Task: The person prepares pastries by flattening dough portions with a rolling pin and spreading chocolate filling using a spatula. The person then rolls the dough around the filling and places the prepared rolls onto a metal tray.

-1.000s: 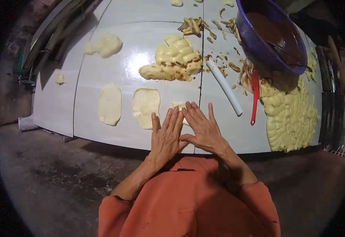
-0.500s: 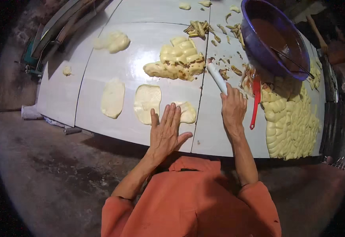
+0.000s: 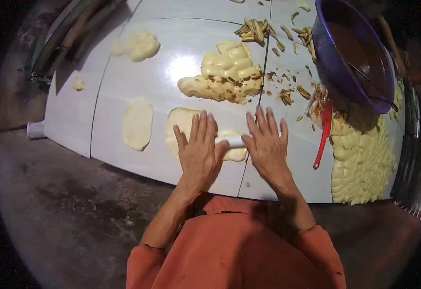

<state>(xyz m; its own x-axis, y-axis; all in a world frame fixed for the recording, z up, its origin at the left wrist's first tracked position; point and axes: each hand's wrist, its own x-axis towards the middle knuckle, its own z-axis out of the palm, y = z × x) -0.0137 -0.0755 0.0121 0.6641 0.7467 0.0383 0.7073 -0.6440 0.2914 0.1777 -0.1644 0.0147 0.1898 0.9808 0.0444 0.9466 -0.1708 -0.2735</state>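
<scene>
My left hand [image 3: 197,151] lies palm-down with fingers spread on a white rolling pin [image 3: 230,142] over a piece of pale dough [image 3: 234,155]. My right hand [image 3: 267,147] rests open on the pin's other end, fingers stretched. A larger flattened dough round [image 3: 174,125] lies partly under my left fingers, and an oval sheet [image 3: 137,124] is farther left. Beyond the hands is a heap of glossy yellow dough pieces [image 3: 227,65] with brown bits along its lower part.
A purple tub [image 3: 338,58] of brown liquid with a metal utensil stands right, beside a red-handled tool [image 3: 323,137] and many yellow dough pieces [image 3: 362,166]. Small banana pieces [image 3: 253,31] are scattered at the back. A dough lump [image 3: 138,45] sits back-left on the white table [image 3: 109,106].
My right hand took the white pin from beside the tub and brought it down onto the dough. Both hands now lie spread on it. The view has shifted slightly.
</scene>
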